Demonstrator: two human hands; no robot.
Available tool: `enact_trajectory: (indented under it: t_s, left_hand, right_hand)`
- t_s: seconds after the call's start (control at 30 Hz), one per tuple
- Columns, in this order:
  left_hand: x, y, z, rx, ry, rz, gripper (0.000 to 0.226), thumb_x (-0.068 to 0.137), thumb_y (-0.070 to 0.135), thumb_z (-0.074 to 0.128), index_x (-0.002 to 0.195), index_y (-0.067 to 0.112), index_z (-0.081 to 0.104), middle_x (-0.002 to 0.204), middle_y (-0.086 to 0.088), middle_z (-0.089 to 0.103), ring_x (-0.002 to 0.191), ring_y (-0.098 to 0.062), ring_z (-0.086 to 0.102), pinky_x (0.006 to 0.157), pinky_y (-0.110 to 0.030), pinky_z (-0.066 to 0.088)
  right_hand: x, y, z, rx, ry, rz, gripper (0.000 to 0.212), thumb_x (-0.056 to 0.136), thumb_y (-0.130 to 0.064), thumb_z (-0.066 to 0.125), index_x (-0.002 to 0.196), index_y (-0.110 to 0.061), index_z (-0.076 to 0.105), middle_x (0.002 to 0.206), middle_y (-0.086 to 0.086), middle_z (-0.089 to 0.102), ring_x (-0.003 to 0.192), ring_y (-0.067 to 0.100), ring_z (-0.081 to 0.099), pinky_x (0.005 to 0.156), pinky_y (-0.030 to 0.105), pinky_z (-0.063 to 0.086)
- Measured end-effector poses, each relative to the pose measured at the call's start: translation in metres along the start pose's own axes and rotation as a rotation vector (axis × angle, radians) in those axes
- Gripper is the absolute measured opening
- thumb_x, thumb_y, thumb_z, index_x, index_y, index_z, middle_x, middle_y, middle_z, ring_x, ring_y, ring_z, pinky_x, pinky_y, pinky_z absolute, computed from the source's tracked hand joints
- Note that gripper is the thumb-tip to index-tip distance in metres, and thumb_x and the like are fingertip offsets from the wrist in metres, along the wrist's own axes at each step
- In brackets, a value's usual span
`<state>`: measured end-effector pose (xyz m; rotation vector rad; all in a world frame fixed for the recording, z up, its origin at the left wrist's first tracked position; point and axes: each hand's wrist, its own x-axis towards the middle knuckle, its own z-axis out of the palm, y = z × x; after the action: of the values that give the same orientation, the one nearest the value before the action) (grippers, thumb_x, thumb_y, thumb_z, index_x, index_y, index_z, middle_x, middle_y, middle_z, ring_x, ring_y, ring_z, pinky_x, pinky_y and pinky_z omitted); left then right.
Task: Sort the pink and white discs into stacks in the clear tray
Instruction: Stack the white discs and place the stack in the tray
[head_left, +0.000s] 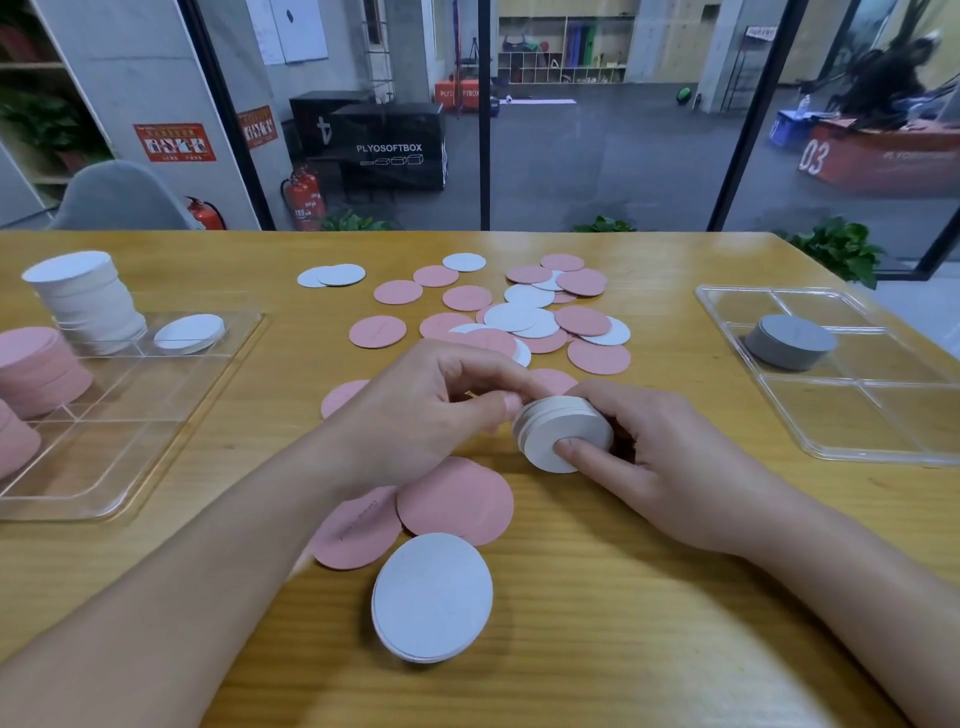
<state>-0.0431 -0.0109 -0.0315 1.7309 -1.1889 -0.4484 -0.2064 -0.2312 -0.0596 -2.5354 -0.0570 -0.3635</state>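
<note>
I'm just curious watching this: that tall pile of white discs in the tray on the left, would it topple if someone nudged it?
Probably yes. The tall white stack already leans, its layers stepped sideways, so a push could slide discs off. The discs look thin and light, so little holds them. The clear tray wall beside it is low and might not catch them.

The table (649, 571) is showing yellow wood with a fine grain and a soft sheen. The 2 clear trays, one at its left edge (171, 415) and one at its right edge (841, 452), are looking like glossy transparent plastic. The pink discs (457, 501) and white discs (434, 592) are appearing matt, thin and paper-like.
</note>
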Motion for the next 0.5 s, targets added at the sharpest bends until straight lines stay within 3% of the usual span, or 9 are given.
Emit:
enact_trajectory:
  t_s: [0.07,0.13,0.3,0.43,0.5]
  left_hand:
    - [-0.001,0.003,-0.008,0.062,0.016,-0.033,0.025,0.104,0.011,0.073,0.117,0.029,0.084,0.091,0.009,0.07,0.079,-0.004,0.061,0.073,-0.016,0.048]
    - [-0.002,0.004,-0.009,0.148,-0.008,-0.067,0.021,0.099,0.02,0.081,0.115,0.033,0.082,0.091,-0.004,0.066,0.075,-0.008,0.055,0.069,-0.021,0.048]
    - [-0.003,0.001,0.013,0.334,-0.036,-0.027,0.008,0.101,0.031,0.077,0.098,0.028,0.07,0.073,0.01,0.062,0.064,-0.005,0.051,0.061,-0.022,0.043]
    - [-0.002,-0.003,0.009,0.381,-0.041,-0.011,0.01,0.103,0.032,0.073,0.096,0.028,0.069,0.075,0.006,0.061,0.066,-0.007,0.05,0.063,-0.036,0.046]
    - [-0.003,-0.001,0.008,0.338,-0.017,0.0,0.013,0.103,0.03,0.075,0.093,0.025,0.069,0.075,0.001,0.058,0.066,-0.009,0.047,0.063,-0.036,0.044]
  right_hand:
    - [0.0,0.0,0.001,0.006,0.008,0.006,0.007,0.106,-0.037,0.067,0.109,-0.032,0.066,0.091,-0.012,0.065,0.082,0.015,0.057,0.067,0.028,0.046]
    - [0.001,-0.002,0.004,0.014,0.016,0.006,0.007,0.106,-0.037,0.067,0.11,-0.032,0.065,0.092,-0.014,0.065,0.082,0.014,0.058,0.067,0.027,0.046]
    - [0.004,-0.008,0.012,-0.025,0.012,-0.019,0.011,0.109,-0.04,0.06,0.11,-0.03,0.057,0.092,-0.019,0.06,0.085,0.009,0.057,0.069,0.027,0.045]
    - [0.006,-0.011,0.015,-0.098,-0.014,0.004,0.015,0.111,-0.044,0.053,0.113,-0.029,0.05,0.093,-0.019,0.056,0.085,0.009,0.055,0.071,0.034,0.045]
    - [0.004,-0.015,0.012,-0.081,0.001,0.01,0.014,0.111,-0.044,0.054,0.121,-0.034,0.052,0.098,-0.024,0.057,0.087,0.005,0.056,0.071,0.027,0.042]
